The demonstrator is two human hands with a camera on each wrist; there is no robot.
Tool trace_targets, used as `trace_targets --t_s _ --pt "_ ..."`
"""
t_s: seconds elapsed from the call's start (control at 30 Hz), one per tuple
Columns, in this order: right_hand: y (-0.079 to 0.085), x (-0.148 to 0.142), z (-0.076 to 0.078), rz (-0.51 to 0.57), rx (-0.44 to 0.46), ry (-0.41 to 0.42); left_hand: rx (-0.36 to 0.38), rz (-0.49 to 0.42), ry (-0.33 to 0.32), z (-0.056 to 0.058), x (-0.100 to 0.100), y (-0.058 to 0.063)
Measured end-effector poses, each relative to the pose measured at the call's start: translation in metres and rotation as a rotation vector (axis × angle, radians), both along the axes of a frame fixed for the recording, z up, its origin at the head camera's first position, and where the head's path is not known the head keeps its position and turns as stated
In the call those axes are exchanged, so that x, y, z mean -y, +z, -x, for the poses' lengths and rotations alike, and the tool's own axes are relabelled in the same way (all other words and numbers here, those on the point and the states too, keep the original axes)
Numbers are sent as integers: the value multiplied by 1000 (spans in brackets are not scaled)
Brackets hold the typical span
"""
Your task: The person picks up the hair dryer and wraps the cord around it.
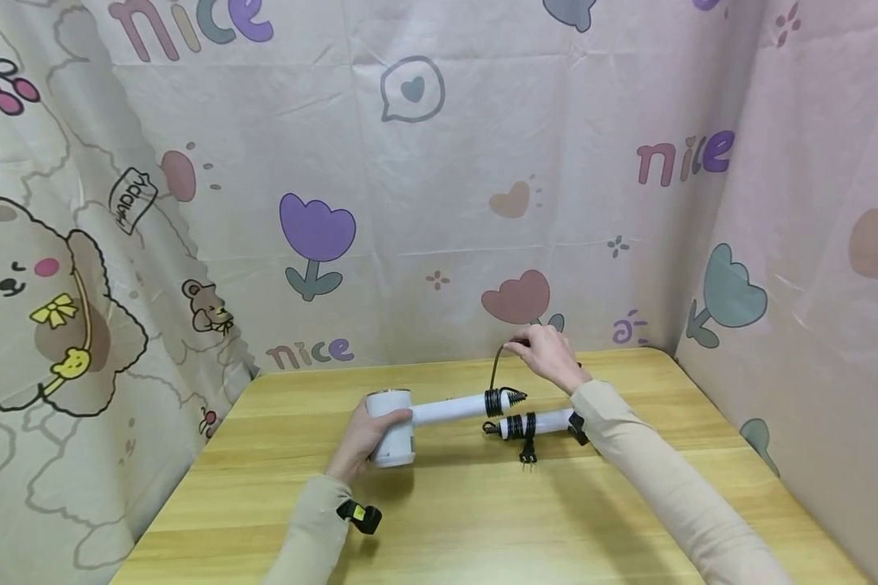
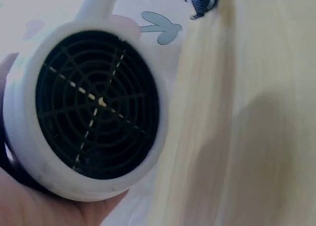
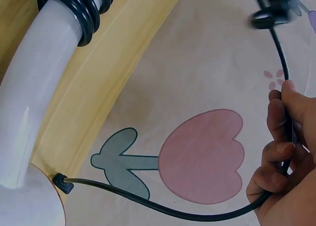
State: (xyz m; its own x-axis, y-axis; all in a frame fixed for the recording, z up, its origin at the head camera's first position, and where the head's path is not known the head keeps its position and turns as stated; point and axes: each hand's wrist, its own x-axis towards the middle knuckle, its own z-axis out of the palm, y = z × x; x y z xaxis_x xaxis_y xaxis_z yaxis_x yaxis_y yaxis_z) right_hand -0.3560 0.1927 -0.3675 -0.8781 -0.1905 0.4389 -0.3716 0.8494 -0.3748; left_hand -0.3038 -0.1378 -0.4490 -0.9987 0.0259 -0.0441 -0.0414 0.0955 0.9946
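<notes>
My left hand [image 1: 358,443] grips the white head of a hair dryer [image 1: 449,409], raised above the table with its handle pointing right. Its round black grille [image 2: 98,105] fills much of the left wrist view. Black cord is coiled around the handle's end, and a loose length of cord [image 1: 493,370] rises to my right hand [image 1: 549,353]. Curled fingers of that hand pinch the cord, seen closely in the right wrist view. Beyond them the cord runs to a small black end piece [image 3: 61,183]. My right sleeve hides part of a second white hair dryer [image 1: 554,420].
The second dryer lies on the wooden table [image 1: 446,520] with black cord wound around its handle and a two-pin plug [image 1: 528,453] sticking out toward me. A printed curtain [image 1: 424,187] stands behind the table and along both sides.
</notes>
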Motion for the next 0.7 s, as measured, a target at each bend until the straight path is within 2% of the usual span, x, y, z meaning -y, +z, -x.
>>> trace_targets --t_s 0.23,0.33,0.6,0.7 --pt "7 8 -5 141 34 34 -159 166 138 2 0 7" --pt "9 10 -6 164 39 40 -215 230 180 2 0 8" --pt "10 18 -14 116 17 35 -353 300 165 -1 -5 8" --pt "9 22 -18 98 20 33 -385 317 181 -2 -6 8"
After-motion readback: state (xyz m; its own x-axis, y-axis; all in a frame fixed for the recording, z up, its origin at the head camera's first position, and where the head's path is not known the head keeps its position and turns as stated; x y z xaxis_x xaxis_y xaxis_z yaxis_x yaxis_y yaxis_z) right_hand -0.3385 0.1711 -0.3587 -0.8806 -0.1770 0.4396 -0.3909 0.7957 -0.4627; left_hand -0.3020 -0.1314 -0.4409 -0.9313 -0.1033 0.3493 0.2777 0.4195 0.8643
